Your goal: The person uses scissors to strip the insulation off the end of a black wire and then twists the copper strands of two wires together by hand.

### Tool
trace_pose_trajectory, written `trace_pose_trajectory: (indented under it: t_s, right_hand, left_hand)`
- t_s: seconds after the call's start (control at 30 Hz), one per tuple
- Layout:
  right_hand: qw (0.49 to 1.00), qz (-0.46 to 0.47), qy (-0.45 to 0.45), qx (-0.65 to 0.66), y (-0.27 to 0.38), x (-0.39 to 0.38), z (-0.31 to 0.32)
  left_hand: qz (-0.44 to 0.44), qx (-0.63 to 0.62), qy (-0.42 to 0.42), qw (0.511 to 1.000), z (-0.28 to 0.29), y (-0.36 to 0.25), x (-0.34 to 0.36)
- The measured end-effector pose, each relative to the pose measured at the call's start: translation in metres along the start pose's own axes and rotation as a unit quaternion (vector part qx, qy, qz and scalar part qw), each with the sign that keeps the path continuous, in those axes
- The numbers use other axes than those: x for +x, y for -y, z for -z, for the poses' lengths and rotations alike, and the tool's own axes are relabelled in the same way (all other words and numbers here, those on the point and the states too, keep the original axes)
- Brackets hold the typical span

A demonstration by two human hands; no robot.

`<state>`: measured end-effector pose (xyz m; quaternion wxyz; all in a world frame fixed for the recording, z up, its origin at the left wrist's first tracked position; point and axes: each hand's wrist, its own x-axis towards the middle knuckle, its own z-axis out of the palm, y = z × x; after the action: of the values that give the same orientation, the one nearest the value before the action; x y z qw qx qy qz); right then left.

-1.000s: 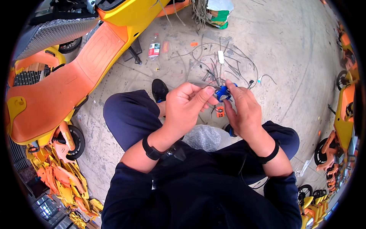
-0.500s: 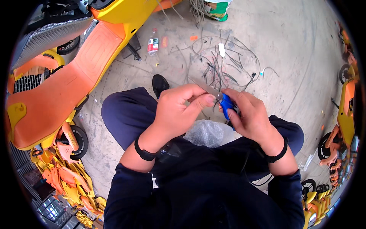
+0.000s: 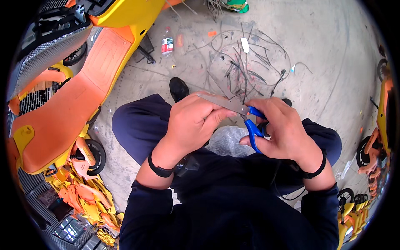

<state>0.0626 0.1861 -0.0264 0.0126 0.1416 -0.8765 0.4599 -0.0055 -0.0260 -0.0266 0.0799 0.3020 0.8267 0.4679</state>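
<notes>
My right hand (image 3: pixel 287 129) grips a pair of scissors (image 3: pixel 254 135) by their blue handles. The steel blades stand apart and point up-left, the lower one lying across the top of my left hand (image 3: pixel 187 125). That hand is closed, thumb and forefinger pinched just under the blade; whatever they hold is too small and hidden to name. Beyond both hands, loose dark cables (image 3: pixel 266 58) are scattered on the concrete floor. A clear bubble-wrap bundle (image 3: pixel 229 141) lies between my bent legs, below my hands.
An orange-and-yellow scooter body (image 3: pixel 62 104) fills the left, with piled body parts (image 3: pixel 85 193) below it. A plastic bottle (image 3: pixel 167 46), a white strip (image 3: pixel 244 45) and a green-and-white bag (image 3: pixel 235 6) lie ahead. More scooters (image 3: pixel 381 116) line the right rim.
My right hand has moved right and down, turning the scissors, whose blades have spread apart since half a second ago. My left hand has shifted left and down, still pinched.
</notes>
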Motion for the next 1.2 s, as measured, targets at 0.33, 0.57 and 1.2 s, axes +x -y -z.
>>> trace_pose_trajectory:
  t_s: [0.33, 0.57, 1.2]
  right_hand:
    - [0.999, -0.023, 0.031, 0.002, 0.0018, 0.0006, 0.0058]
    - [1.0, 0.015, 0.013, -0.005, -0.001, -0.0009, 0.0043]
    - [0.999, 0.002, 0.007, -0.049, 0.0038, -0.0022, 0.0028]
  left_hand:
    - [-0.079, 0.054, -0.03, 0.995, -0.0003, -0.0011, 0.0031]
    - [-0.095, 0.058, -0.039, 0.993, -0.002, -0.0007, 0.0052]
    - [-0.08, 0.015, -0.03, 0.996, 0.0062, -0.0058, 0.0042]
